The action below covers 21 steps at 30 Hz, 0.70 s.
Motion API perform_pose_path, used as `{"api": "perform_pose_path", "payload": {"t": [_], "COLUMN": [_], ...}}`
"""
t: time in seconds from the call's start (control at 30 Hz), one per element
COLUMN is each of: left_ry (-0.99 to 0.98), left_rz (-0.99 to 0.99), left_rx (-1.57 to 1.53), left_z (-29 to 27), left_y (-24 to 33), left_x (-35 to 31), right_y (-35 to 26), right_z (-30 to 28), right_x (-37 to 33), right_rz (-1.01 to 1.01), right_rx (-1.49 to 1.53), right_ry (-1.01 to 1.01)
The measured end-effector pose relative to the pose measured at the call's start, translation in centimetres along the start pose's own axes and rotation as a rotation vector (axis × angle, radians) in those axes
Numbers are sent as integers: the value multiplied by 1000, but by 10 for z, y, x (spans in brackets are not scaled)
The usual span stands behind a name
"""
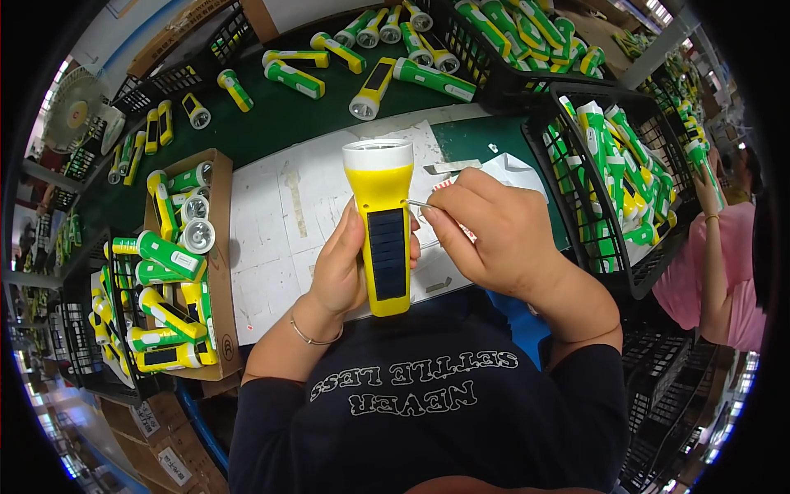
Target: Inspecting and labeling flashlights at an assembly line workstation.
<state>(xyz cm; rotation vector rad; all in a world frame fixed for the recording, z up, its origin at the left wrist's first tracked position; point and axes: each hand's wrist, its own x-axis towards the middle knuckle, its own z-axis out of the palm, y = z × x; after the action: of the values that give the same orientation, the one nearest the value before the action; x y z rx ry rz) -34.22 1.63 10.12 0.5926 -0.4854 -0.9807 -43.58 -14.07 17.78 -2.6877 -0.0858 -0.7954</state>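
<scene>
A yellow flashlight [378,185] with a white head and a dark solar panel stands upright in the middle, head up. My left hand [341,267] is closed around its body, the fingertips showing at its right side. My right hand [490,230] pinches a thin metal tool [418,204], perhaps a tweezer or a pick. Its tip is at the right edge of the flashlight's neck, by a small dark hole; whether it enters the hole I cannot tell. The white work sheet [267,239] lies beneath on the green table.
On the left stands a cardboard box [222,288] of green-and-yellow flashlights. Black crates [634,276] filled with more flashlights stand at the right. Several loose flashlights [374,86] lie along the far table. A slim pale tool [455,166] lies beside crumpled paper [510,171]. A co-worker in pink [716,272] sits at the far right.
</scene>
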Motion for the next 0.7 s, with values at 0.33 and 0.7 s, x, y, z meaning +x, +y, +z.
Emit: {"api": "perform_pose_path", "payload": {"t": [0.33, 0.7], "left_ry": [29, -188], "left_rz": [21, -86], "left_rx": [519, -20], "left_z": [0, -14], "left_y": [-5, -6], "left_x": [-4, 0], "right_y": [4, 10], "right_z": [11, 47], "right_x": [7, 5], "right_rz": [103, 523], "right_rx": [171, 1232], "right_ry": [-107, -5]}}
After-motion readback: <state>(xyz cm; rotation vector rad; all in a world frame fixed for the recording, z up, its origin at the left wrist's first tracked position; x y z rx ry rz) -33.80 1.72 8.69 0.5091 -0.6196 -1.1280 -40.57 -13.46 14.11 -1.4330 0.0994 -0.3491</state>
